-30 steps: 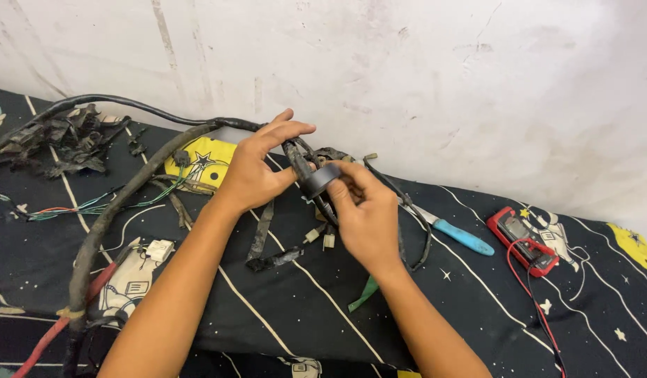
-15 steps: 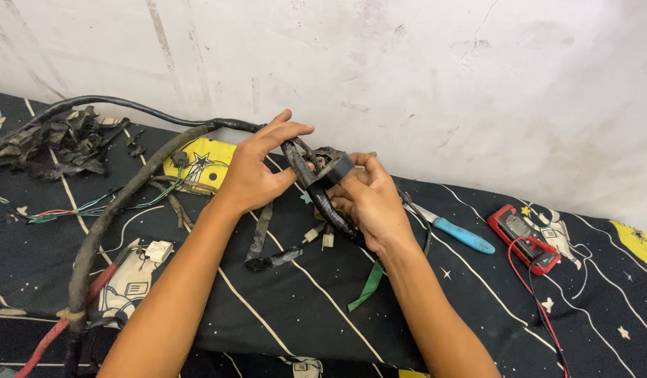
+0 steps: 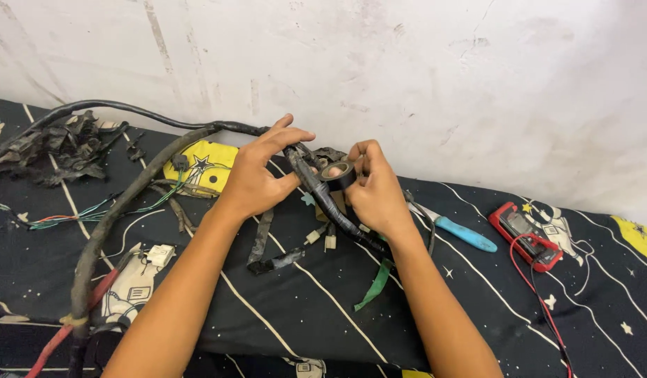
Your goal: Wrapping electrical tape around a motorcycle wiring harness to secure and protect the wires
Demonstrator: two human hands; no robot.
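Note:
A black wiring harness (image 3: 120, 210) runs across a dark patterned cloth (image 3: 477, 294). My left hand (image 3: 257, 178) grips a taped branch of the harness (image 3: 323, 199), fingers stretched over it. Against that branch my right hand (image 3: 376, 192) holds a small roll of black tape (image 3: 337, 173). White connectors (image 3: 322, 238) and a loose strip of old tape (image 3: 271, 262) hang below the hands. A green strip (image 3: 374, 283) dangles under my right wrist.
A blue-handled tool (image 3: 463, 233) lies right of my right hand. A red multimeter (image 3: 525, 234) with a red lead (image 3: 547, 315) sits further right. A pile of stripped black tape scraps (image 3: 64, 147) lies far left. Coloured wires (image 3: 78, 213) spread at left. A white wall stands behind.
My right hand has carried the tape roll from below the branch up over its top. My left hand has kept its hold on the harness.

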